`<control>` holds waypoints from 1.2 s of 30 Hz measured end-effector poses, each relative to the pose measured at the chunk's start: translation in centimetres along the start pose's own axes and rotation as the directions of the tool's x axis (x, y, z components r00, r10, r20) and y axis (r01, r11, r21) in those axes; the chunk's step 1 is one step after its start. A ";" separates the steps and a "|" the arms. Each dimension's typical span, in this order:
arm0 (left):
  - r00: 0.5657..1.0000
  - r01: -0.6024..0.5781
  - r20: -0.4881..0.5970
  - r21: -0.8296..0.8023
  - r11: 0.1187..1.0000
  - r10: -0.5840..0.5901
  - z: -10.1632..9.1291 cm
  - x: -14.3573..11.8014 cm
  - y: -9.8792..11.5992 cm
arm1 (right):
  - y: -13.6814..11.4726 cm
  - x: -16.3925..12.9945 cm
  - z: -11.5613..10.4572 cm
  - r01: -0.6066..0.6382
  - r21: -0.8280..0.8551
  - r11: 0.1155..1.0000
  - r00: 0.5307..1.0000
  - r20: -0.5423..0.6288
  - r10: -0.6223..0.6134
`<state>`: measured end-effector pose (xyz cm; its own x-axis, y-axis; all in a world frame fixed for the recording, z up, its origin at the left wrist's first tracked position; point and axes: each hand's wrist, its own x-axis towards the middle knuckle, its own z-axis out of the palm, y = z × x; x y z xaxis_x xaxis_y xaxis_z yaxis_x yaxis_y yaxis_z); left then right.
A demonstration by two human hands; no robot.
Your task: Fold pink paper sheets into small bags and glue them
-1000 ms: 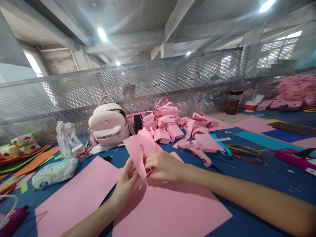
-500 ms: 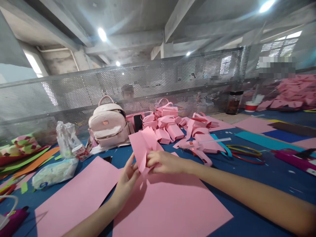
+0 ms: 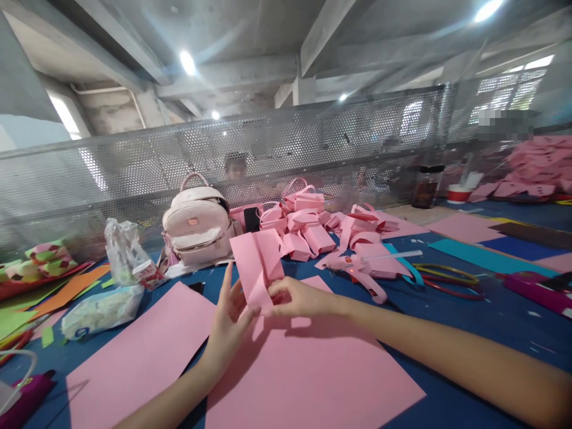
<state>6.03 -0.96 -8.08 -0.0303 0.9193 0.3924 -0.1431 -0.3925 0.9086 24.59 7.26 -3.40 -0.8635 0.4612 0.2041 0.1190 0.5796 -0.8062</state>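
Both hands are on a folded piece of pink paper (image 3: 257,262), held upright above a large pink sheet (image 3: 308,369). My left hand (image 3: 230,310) supports it from the left, thumb at the lower edge and fingers behind, partly hidden. At the lower right side of the folded paper, my right hand (image 3: 297,298) pinches it between thumb and curled fingers. Another pink sheet (image 3: 143,351) lies to the left of my left wrist. A pink glue gun (image 3: 357,271) rests beyond my right forearm.
Behind the hands stand a pale pink backpack (image 3: 196,223) and a pile of small pink paper bags (image 3: 308,220). Scissors (image 3: 451,280) with red and yellow handles lie at right, near a purple tool (image 3: 536,292). A tissue pack (image 3: 102,313) and plastic bag (image 3: 123,250) are at left.
The folded pink paper has turned so more of its front faces me. My left fingers have spread out along its left side, while my right hand keeps its pinch lower down.
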 end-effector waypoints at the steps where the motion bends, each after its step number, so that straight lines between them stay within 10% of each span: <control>1: 1.000 -0.012 -0.015 0.053 0.999 0.013 -0.1 -0.1 0.0 | 0.1 0.0 0.2 -0.019 0.027 0.999 1.000 -0.011 0.020; 8: 0.978 -0.172 0.004 0.571 0.803 0.207 -1.6 -0.2 -0.4 | 0.0 0.2 0.7 -0.054 0.185 0.981 0.996 -0.054 0.065; 18: 0.956 -0.212 -0.011 0.662 0.719 0.292 -1.7 -0.1 0.3 | -0.7 0.3 1.5 0.028 0.170 0.985 0.937 -0.348 0.033; 36: 0.793 -0.531 0.269 0.744 0.405 0.547 -2.3 0.5 0.6 | -1.3 -0.4 2.1 0.093 -0.140 0.986 0.900 -0.412 -0.144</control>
<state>3.64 -0.65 -7.68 0.1633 0.5066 0.8466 0.6945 -0.6685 0.2660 23.74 4.95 -3.56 -0.5919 0.6085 0.5285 0.1053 0.7085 -0.6978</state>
